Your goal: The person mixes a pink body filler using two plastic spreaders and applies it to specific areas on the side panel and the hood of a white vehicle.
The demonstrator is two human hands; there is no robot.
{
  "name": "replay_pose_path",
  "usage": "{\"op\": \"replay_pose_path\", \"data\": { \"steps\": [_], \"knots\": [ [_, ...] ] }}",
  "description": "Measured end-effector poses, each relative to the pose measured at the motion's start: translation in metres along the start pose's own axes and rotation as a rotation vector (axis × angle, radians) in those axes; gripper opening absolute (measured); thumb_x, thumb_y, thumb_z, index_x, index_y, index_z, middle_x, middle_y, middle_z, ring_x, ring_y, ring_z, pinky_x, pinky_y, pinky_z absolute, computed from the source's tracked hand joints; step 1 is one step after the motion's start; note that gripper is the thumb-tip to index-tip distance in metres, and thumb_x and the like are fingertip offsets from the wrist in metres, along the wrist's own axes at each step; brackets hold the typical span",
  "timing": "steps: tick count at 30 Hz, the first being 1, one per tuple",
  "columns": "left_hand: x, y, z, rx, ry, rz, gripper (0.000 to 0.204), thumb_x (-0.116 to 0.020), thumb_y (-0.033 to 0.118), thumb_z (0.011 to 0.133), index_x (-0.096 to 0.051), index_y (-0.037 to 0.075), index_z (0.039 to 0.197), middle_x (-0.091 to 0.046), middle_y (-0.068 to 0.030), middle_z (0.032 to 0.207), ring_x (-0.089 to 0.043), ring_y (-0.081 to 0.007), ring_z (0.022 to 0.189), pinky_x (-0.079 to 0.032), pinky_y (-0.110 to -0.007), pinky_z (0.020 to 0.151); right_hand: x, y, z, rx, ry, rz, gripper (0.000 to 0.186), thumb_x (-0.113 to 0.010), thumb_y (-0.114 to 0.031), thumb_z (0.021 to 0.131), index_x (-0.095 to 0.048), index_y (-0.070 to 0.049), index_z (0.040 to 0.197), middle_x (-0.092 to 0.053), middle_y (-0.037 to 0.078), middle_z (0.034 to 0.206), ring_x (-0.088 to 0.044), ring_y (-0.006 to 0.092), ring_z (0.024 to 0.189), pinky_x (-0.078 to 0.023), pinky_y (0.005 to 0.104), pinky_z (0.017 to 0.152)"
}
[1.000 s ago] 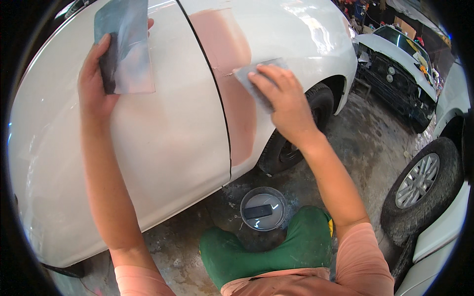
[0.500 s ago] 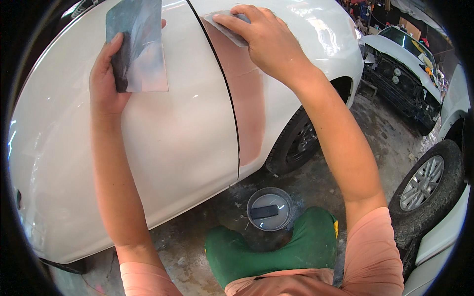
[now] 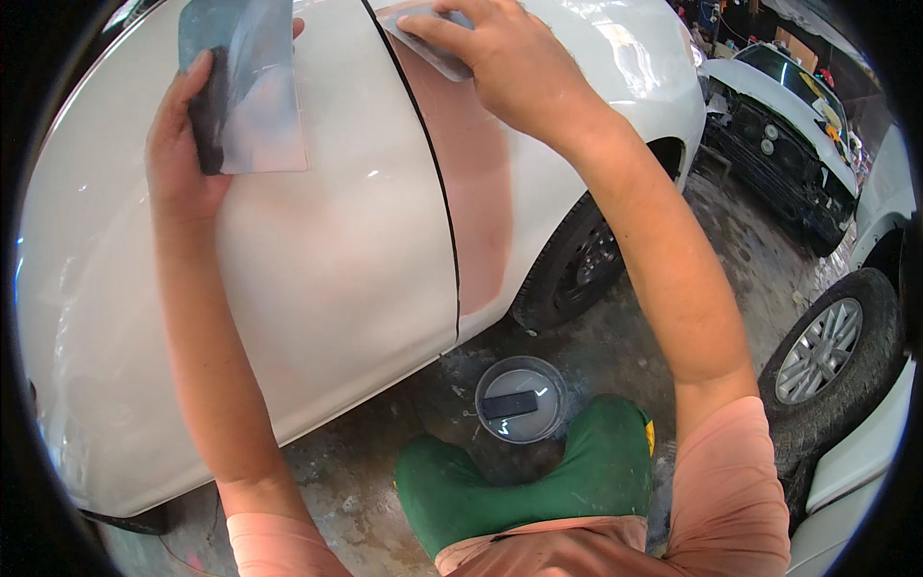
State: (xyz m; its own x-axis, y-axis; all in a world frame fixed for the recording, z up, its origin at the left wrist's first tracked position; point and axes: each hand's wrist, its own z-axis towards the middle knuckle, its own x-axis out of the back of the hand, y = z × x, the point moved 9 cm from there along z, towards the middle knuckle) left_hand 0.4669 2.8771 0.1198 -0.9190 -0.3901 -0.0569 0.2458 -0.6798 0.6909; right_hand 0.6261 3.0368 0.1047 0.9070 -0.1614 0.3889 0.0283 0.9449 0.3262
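My left hand (image 3: pixel 181 144) grips a flat rectangular board (image 3: pixel 255 111) with a glossy, smeared grey-blue and pinkish face, holding it up in front of a white car door (image 3: pixel 327 260). The thumb lies along its left edge and a fingertip shows past its right edge. With its fingers closed on a thin greyish spreader (image 3: pixel 440 56), my right hand (image 3: pixel 514 62) is at the top of a pinkish filler patch (image 3: pixel 478 207). That patch runs down the panel behind the door gap. The spreader appears to lie against the surface; the hand partly covers it.
A round basin (image 3: pixel 519 423) of cloudy water with a dark block (image 3: pixel 511 404) in it stands on the wet floor near my knees. The car's rear wheel (image 3: pixel 572 269) is below my right forearm. Another wheel (image 3: pixel 822 356) and a stripped car front (image 3: pixel 769 144) are at right.
The board in my left hand has moved a little to the left. My right hand and spreader have shifted slightly left and up on the panel; the whole view has also shifted slightly.
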Motion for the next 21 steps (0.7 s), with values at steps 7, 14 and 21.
{"op": "replay_pose_path", "data": {
  "steps": [7,14,21],
  "knots": [
    [0.002,0.000,-0.002,-0.052,0.053,0.006,0.062,-0.040,0.025,0.105,-0.028,-0.014,0.151,-0.037,-0.0299,0.157,-0.032,-0.0389,0.151,-0.020,-0.043,0.130,-0.024,-0.005,-0.056,-0.025,0.041,-0.098,0.048,-0.067,-0.010,0.087,-0.063,-0.028,0.132,-0.061,0.007,0.129,-0.056,0.0307,0.122,-0.043,0.0458,0.105],
    [0.009,-0.001,0.000,-0.065,0.084,0.025,0.059,-0.039,0.023,0.105,-0.029,-0.015,0.150,-0.038,-0.0294,0.155,-0.033,-0.0381,0.149,-0.023,-0.042,0.128,-0.035,-0.022,-0.098,-0.082,-0.023,-0.104,0.050,-0.069,-0.012,0.086,-0.061,-0.028,0.132,-0.054,0.005,0.131,-0.051,0.0306,0.124,-0.041,0.0494,0.108],
    [-0.002,-0.004,-0.005,-0.137,0.033,0.057,0.056,-0.039,0.021,0.106,-0.031,-0.015,0.148,-0.040,-0.0289,0.153,-0.036,-0.0373,0.146,-0.027,-0.042,0.125,-0.050,-0.033,-0.145,-0.117,-0.016,-0.162,0.051,-0.067,-0.012,0.085,-0.061,-0.029,0.133,-0.053,0.005,0.134,-0.049,0.0334,0.125,-0.039,0.0589,0.111]
  ]
}}
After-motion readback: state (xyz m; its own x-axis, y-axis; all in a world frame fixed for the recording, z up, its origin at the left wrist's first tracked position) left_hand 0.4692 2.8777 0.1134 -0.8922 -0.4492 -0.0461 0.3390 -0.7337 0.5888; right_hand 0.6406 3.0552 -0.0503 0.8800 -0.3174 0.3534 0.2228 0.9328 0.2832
